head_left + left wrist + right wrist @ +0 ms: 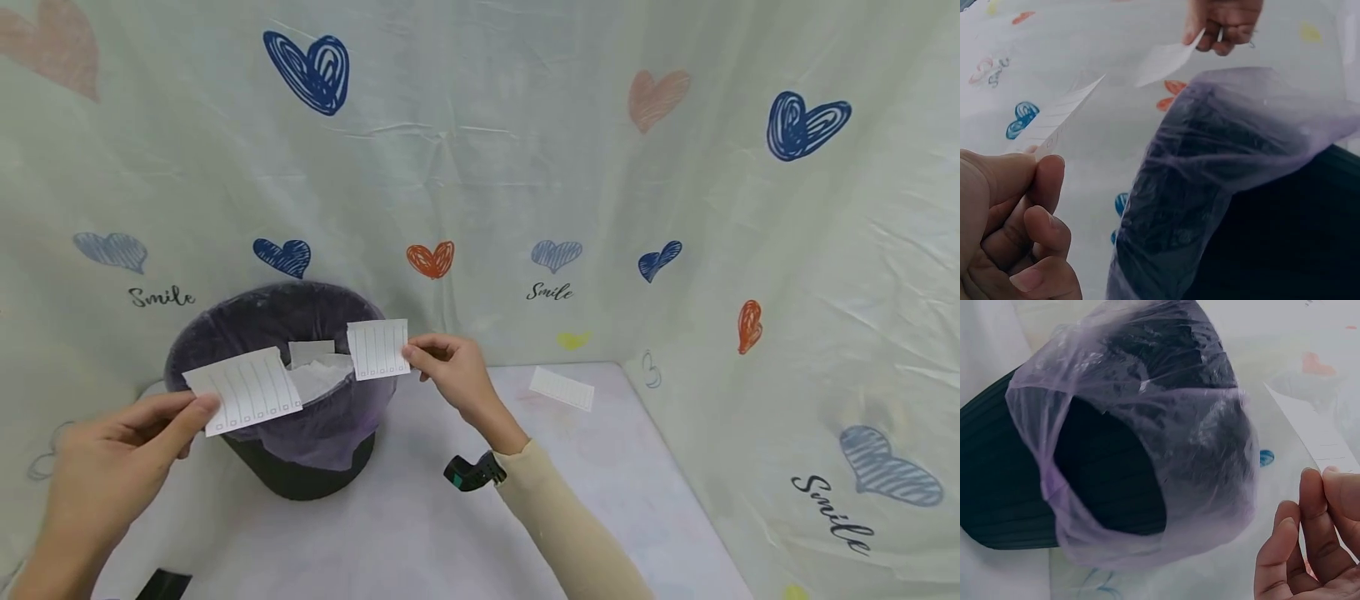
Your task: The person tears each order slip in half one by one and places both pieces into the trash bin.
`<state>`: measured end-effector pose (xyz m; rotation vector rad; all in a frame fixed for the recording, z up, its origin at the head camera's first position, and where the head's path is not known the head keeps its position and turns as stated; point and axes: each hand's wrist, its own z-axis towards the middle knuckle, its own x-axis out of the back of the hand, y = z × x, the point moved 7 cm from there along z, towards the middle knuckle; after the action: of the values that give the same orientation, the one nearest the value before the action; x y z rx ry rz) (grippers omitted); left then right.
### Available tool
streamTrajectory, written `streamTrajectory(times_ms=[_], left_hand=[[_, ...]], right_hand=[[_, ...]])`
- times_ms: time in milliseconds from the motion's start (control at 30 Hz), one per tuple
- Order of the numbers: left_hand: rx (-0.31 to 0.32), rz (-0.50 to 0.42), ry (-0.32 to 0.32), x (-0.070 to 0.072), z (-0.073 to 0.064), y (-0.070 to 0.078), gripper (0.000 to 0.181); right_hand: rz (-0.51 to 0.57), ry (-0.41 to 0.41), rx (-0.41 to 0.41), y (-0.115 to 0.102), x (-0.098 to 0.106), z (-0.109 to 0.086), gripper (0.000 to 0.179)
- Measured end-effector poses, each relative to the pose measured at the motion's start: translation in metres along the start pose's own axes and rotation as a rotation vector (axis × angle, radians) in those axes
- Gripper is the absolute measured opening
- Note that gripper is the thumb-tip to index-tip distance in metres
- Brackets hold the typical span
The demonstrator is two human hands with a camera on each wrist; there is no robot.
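In the head view my left hand (120,467) pinches a lined piece of paper (247,393) between thumb and fingers, over the near left rim of a bin. My right hand (457,379) pinches a smaller lined piece of paper (377,350) by its right edge, at the bin's right rim. The two pieces are apart and both show a row of small squares along the bottom. The dark bin (300,475) has a purple plastic bag (322,437) folded over its rim. White paper scraps (318,379) lie inside it, partly hidden by the held pieces.
Another lined paper strip (562,389) lies at the back right of the white table (465,533). A curtain (480,183) printed with hearts hangs behind the bin and along the right side. A black strap piece (474,472) sits at my right wrist.
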<state>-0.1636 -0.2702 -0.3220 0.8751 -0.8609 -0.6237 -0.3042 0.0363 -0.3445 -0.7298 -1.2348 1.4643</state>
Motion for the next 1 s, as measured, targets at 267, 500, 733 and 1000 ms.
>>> streamTrajectory(times_ms=[267, 500, 733, 1000], left_hand=[[-0.012, 0.202, 0.001, 0.006, 0.01, 0.0, 0.036], [-0.077, 0.283, -0.009, 0.01, 0.018, 0.006, 0.035], [-0.157, 0.307, -0.026, 0.014, 0.028, 0.014, 0.033], [-0.144, 0.358, -0.022, 0.018, 0.038, 0.015, 0.036]], right_hand=[[-0.125, -0.044, 0.057, -0.022, -0.016, 0.016, 0.02], [-0.273, -0.073, 0.097, -0.041, -0.029, 0.03, 0.02], [-0.388, -0.137, 0.127, -0.059, -0.042, 0.044, 0.019], [-0.498, -0.225, 0.107, -0.061, -0.058, 0.061, 0.021]])
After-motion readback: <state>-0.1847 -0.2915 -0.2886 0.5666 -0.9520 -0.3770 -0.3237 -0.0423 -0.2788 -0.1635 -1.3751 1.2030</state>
